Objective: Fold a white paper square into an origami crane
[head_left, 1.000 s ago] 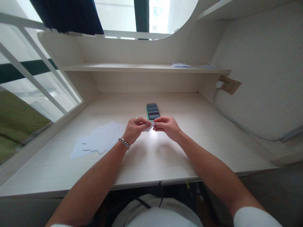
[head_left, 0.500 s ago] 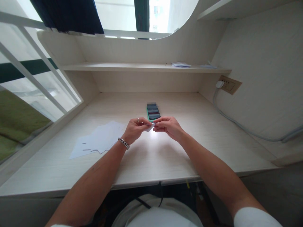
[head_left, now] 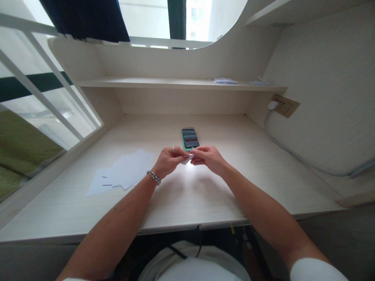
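Note:
Between my hands is a small folded piece of white paper, held above the desk. My left hand, with a ring and a chain bracelet at the wrist, pinches its left side. The fingertips of my right hand close on its upper right edge. Fingers cover much of the paper, so its full shape is hidden. Just beyond the fingertips lies a phone in a green case, screen up and lit.
Loose white paper sheets lie on the desk at the left. A shelf at the back bears a small paper stack. At the right, a white plug sits in a wall socket, its grey cable trailing along the wall.
The fingers have shifted slightly on the paper, and the two hands are a little closer together. The paper stays pinched between them; the phone's screen content differs slightly.

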Tool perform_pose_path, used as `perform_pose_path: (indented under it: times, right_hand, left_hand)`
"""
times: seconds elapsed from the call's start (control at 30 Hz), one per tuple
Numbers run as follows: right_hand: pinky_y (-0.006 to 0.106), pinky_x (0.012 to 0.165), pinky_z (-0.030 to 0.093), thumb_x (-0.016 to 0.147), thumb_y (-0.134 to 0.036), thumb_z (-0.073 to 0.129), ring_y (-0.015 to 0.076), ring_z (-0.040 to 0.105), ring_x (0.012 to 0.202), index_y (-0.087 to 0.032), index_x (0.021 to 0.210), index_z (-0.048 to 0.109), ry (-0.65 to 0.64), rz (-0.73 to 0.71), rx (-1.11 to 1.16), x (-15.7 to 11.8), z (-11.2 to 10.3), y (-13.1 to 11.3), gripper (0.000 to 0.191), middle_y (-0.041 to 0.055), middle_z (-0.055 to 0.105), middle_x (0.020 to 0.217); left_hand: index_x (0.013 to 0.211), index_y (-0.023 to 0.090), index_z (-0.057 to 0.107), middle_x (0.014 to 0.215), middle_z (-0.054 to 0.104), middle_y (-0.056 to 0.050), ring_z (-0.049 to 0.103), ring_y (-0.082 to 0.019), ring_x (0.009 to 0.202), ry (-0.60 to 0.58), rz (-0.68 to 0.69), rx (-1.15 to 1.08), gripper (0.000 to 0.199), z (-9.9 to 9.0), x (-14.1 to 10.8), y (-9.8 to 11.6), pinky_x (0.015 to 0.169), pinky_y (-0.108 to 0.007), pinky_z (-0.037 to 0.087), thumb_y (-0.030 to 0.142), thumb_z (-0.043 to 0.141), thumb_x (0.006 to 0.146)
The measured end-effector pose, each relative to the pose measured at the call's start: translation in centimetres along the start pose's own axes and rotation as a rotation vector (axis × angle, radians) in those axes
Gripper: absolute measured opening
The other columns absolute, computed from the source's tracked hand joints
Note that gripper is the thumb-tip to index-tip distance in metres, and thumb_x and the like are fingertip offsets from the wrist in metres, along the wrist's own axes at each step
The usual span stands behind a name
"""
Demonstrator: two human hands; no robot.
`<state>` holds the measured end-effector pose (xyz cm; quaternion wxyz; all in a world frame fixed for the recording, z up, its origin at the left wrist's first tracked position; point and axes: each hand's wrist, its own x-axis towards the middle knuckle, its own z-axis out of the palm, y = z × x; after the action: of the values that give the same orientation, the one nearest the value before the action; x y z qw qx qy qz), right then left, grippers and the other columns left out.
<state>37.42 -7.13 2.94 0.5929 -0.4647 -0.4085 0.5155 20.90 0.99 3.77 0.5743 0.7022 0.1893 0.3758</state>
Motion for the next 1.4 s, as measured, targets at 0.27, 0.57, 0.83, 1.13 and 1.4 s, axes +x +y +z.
perform_pose_path:
  times: [0.27,0.57,0.83,1.13,1.4]
  right_hand:
    - [0.026,0.058,0.053,0.056,-0.041,0.087,0.0129,0.064,0.054,-0.012,0.078,0.075,0.042,0.001,-0.068,0.0,0.3,0.2,0.039,0.0053,0.069,0.059]
    - [0.027,0.057,0.055,0.053,-0.039,0.087,0.0134,0.065,0.054,-0.013,0.076,0.075,0.112,-0.056,-0.076,-0.1,0.5,-0.2,0.037,0.0042,0.069,0.058]
    - [0.030,0.061,0.056,0.061,-0.038,0.082,0.0142,0.065,0.057,-0.013,0.079,0.075,0.165,-0.225,-0.157,0.3,0.6,0.7,0.031,0.0045,0.071,0.065]
    - [0.028,0.058,0.053,0.062,-0.041,0.081,0.0131,0.063,0.054,-0.013,0.078,0.073,0.092,-0.101,-0.191,0.4,0.5,0.9,0.033,0.0030,0.067,0.059]
    - [0.029,0.059,0.053,0.057,-0.043,0.084,0.0133,0.062,0.055,-0.013,0.075,0.074,0.201,-0.164,-0.140,0.4,0.6,0.6,0.036,0.0036,0.069,0.062]
  left_hand:
    - [0.070,0.016,0.077,0.065,0.071,-0.004,0.061,-0.013,0.061,-0.070,-0.108,-0.058,0.014,-0.3,0.1,-0.7,0.061,-0.026,0.049,0.027,0.081,0.063]
    - [0.091,0.014,0.076,0.083,0.075,-0.008,0.069,-0.017,0.073,-0.060,-0.270,-0.308,0.029,-0.7,0.2,-0.3,0.072,-0.031,0.056,0.016,0.078,0.062]
    - [0.096,0.013,0.071,0.081,0.072,-0.007,0.068,-0.017,0.075,-0.007,-0.286,-0.274,0.032,-0.5,0.3,-0.6,0.072,-0.034,0.058,0.029,0.079,0.070]
    - [0.091,0.011,0.067,0.068,0.070,-0.004,0.066,-0.015,0.064,-0.024,-0.157,-0.091,0.042,-0.2,0.2,-0.7,0.061,-0.027,0.054,0.032,0.086,0.061]
    - [0.101,0.012,0.065,0.071,0.070,-0.003,0.068,-0.016,0.066,-0.064,-0.182,-0.128,0.048,0.0,-0.1,-0.1,0.069,-0.032,0.057,0.024,0.086,0.060]
